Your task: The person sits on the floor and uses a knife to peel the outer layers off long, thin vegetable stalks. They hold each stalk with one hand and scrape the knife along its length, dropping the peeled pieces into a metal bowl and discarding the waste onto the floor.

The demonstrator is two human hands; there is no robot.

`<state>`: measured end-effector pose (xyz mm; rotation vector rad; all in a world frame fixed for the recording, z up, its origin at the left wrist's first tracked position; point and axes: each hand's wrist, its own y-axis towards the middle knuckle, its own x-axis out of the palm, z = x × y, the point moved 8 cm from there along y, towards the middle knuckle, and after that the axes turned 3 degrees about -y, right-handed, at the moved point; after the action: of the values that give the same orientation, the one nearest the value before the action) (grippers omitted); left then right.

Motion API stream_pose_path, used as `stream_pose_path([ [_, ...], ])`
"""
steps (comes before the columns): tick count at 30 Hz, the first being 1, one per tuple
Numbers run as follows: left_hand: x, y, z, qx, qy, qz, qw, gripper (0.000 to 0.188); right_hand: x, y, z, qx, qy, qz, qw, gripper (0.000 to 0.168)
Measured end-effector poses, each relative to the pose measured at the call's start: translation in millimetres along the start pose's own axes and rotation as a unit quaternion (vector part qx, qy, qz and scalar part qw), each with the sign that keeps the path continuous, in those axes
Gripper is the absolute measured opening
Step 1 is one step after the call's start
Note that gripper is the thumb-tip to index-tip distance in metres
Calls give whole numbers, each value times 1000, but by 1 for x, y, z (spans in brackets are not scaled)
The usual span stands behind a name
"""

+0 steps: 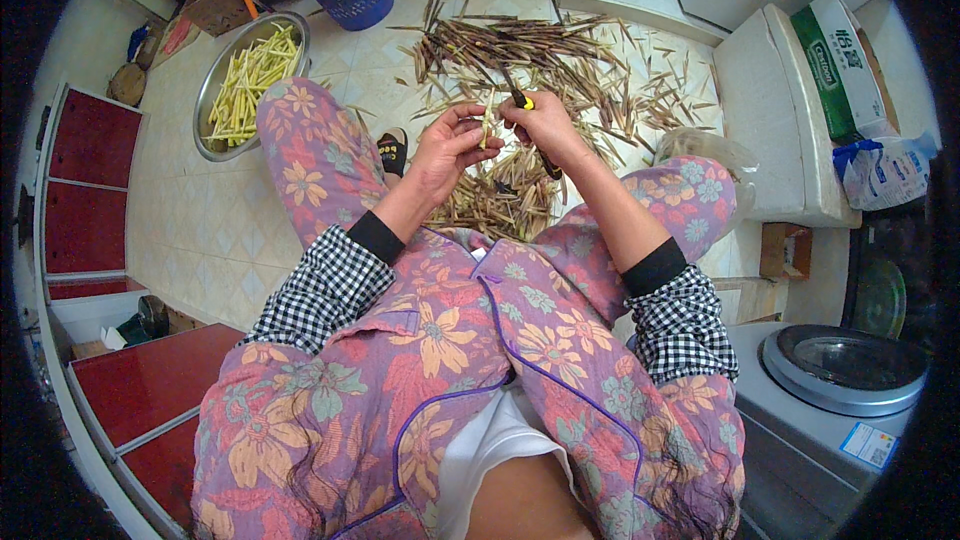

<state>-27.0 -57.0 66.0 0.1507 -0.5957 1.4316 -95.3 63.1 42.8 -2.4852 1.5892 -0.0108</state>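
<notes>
My left hand point(452, 144) pinches a thin, pale, peeled-looking bamboo shoot point(487, 120) upright between thumb and fingers. Close beside it on the right, my right hand point(541, 124) is closed around a knife with a black and yellow handle point(523, 100); its dark front end points away from me. Beyond both hands lies a pile of slender, purple-brown unpeeled shoots point(517, 41). Loose husks point(502, 202) cover the floor below my hands and between my legs. To the left, a steel basin point(201, 120) holds many pale yellow-green peeled shoots point(244, 90).
A blue plastic basket point(356, 0) filled with husks stands at the far left. On the right are a clear plastic bag point(709, 146), a white foam box point(776, 112), a green-and-white carton point(836, 64) and a grey appliance with a round lid point(795, 420). Red-fronted cabinets point(90, 225) line the left.
</notes>
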Motion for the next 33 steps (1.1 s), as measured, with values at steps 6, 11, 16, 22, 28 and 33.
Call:
stream_pose_path([
  [6,2,-2,3,20,95,20,995,29,2,-9,-23,-38,55,3,998,17],
  [11,2,-2,4,46,154,30,986,27,4,-11,-27,-53,-3,-5,999,15],
  [16,-3,2,-4,-4,80,35,996,22,5,-9,-28,-85,16,-6,996,12],
  [22,1,0,-1,-15,13,32,999,19,-1,-8,-22,-38,14,27,999,12],
  [28,-1,1,0,14,85,39,996,17,6,-10,-26,-66,3,-2,998,13],
  [33,-4,3,-2,21,112,41,993,17,7,-10,-29,-74,-32,-7,997,11],
])
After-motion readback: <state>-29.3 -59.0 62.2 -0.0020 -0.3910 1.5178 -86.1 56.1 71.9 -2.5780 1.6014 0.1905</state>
